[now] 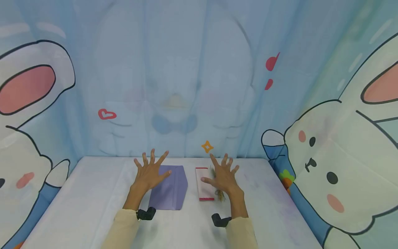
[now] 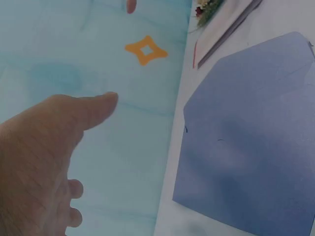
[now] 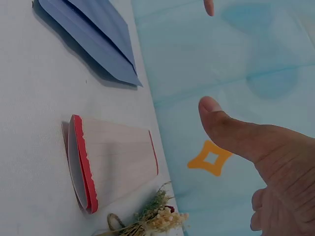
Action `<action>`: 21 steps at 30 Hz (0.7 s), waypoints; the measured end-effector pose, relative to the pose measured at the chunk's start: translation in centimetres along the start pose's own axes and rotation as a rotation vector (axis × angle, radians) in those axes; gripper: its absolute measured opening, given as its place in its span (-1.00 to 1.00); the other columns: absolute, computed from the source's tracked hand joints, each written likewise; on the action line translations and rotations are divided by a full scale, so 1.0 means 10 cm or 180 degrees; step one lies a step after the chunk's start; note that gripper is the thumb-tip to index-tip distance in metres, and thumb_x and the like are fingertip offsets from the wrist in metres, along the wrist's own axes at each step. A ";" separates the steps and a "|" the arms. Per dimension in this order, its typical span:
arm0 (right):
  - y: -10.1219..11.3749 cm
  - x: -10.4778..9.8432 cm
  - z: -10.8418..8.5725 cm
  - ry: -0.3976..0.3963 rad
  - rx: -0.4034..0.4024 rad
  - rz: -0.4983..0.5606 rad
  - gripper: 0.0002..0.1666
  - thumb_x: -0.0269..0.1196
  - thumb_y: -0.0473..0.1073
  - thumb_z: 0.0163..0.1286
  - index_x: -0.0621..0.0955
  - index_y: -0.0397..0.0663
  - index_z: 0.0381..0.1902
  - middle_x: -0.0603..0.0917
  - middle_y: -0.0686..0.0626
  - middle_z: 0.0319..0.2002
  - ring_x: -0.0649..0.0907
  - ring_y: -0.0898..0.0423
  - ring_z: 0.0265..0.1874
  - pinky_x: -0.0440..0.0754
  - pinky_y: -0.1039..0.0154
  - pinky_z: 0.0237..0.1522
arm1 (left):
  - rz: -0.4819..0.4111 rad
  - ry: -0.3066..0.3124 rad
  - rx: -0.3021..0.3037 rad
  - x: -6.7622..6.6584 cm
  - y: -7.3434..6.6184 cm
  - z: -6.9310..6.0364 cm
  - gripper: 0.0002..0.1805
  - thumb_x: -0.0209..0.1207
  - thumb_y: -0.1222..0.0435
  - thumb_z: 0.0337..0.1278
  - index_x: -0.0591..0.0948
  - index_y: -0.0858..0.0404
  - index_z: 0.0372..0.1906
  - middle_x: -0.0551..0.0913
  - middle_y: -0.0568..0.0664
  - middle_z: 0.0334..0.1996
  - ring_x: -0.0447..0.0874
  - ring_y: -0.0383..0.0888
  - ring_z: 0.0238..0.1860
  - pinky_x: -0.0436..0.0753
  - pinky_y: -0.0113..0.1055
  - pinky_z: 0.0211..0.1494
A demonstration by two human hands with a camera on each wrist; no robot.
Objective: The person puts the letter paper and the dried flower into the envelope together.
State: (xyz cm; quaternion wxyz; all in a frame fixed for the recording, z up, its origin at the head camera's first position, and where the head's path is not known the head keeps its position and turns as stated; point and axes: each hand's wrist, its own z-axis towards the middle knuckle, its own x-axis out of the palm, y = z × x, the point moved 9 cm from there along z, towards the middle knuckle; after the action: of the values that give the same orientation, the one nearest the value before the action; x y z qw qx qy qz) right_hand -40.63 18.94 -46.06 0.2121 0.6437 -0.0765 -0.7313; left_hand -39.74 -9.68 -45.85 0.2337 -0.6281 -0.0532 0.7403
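A purple-blue envelope (image 1: 169, 193) (image 2: 246, 132) (image 3: 93, 39) lies on the white table, its pointed flap side facing right in the head view. My left hand (image 1: 149, 174) (image 2: 44, 147) is spread above its left edge, holding nothing. To the right lies a pale folded card with red edges (image 1: 204, 190) (image 3: 118, 162). Beside that card is a small dried flower bunch (image 1: 220, 195) (image 3: 152, 216), partly covered by my right hand (image 1: 224, 177) (image 3: 280, 162), which hovers with spread fingers and holds nothing.
The white table (image 1: 84, 193) reaches back to a light blue curtain (image 1: 174, 69) printed with rabbits, a heart and an orange star. Dark camera mounts (image 1: 146, 214) sit at both wrists, next to cream sleeves (image 1: 122, 230).
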 end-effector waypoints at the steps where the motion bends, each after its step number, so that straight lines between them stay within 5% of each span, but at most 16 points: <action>1: -0.01 -0.01 0.00 -0.0038 -0.0012 0.0020 0.30 0.55 0.26 0.27 0.17 0.03 0.78 -0.09 -0.70 0.66 -0.08 -0.76 0.64 -0.19 -0.83 0.44 | -0.0007 -0.0005 0.0011 0.00 0.00 0.00 -0.08 0.20 -0.20 0.50 0.14 -0.11 0.79 -0.14 0.47 0.76 -0.25 0.75 0.67 -0.22 0.81 0.48; 5: -0.04 -0.04 0.00 -0.0193 0.0022 0.0208 0.15 0.50 0.14 0.41 0.21 -0.05 0.76 -0.01 -0.67 0.66 0.04 -0.68 0.66 -0.06 -0.76 0.50 | 0.0015 -0.0072 0.0079 0.01 -0.04 -0.01 -0.09 0.22 -0.19 0.49 0.15 -0.12 0.78 -0.08 0.50 0.75 -0.17 0.76 0.66 -0.15 0.81 0.47; 8: -0.06 -0.10 -0.01 -0.0436 0.0087 0.0368 -0.04 0.45 0.02 0.50 0.33 -0.15 0.69 0.26 -0.59 0.61 0.35 -0.55 0.59 0.23 -0.60 0.52 | 0.0025 -0.0126 0.0103 0.01 -0.08 -0.04 -0.12 0.22 -0.17 0.49 0.20 -0.13 0.77 -0.02 0.51 0.74 -0.10 0.76 0.65 -0.09 0.81 0.47; 12: -0.07 -0.17 -0.03 -0.0810 0.0151 0.0212 -0.34 0.42 -0.03 0.53 0.61 -0.26 0.45 0.83 -0.35 0.10 0.82 -0.30 0.06 0.74 -0.30 0.09 | -0.0089 -0.0089 0.0127 0.07 -0.13 -0.08 -0.21 0.23 -0.07 0.52 0.30 -0.11 0.73 0.06 0.53 0.71 -0.02 0.76 0.63 -0.04 0.79 0.47; 15: -0.08 -0.15 -0.03 -0.0900 0.0247 0.0067 -0.47 0.41 0.01 0.53 0.74 -0.28 0.25 0.90 -0.22 -0.15 0.87 -0.20 -0.16 0.76 -0.19 -0.11 | -0.0194 -0.0006 0.0225 0.17 -0.17 -0.11 -0.28 0.26 0.06 0.52 0.38 -0.07 0.69 0.15 0.54 0.67 0.08 0.72 0.62 0.06 0.76 0.47; 21: -0.10 0.12 -0.04 -0.0751 0.0468 0.0099 -0.52 0.40 -0.02 0.53 0.78 -0.36 0.12 0.87 -0.29 0.01 0.85 -0.30 -0.05 0.78 -0.21 -0.04 | -0.0427 0.0286 0.0357 0.52 -0.18 -0.25 -0.27 0.38 0.17 0.44 0.45 -0.03 0.63 0.20 0.59 0.63 0.10 0.74 0.61 0.18 0.73 0.45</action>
State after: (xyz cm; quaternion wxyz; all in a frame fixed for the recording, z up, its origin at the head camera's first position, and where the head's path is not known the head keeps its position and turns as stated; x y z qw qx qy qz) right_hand -40.55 19.38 -47.55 0.1651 0.5658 -0.1642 -0.7909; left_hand -37.43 -6.52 -50.37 0.3197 -0.6417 -0.0431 0.6959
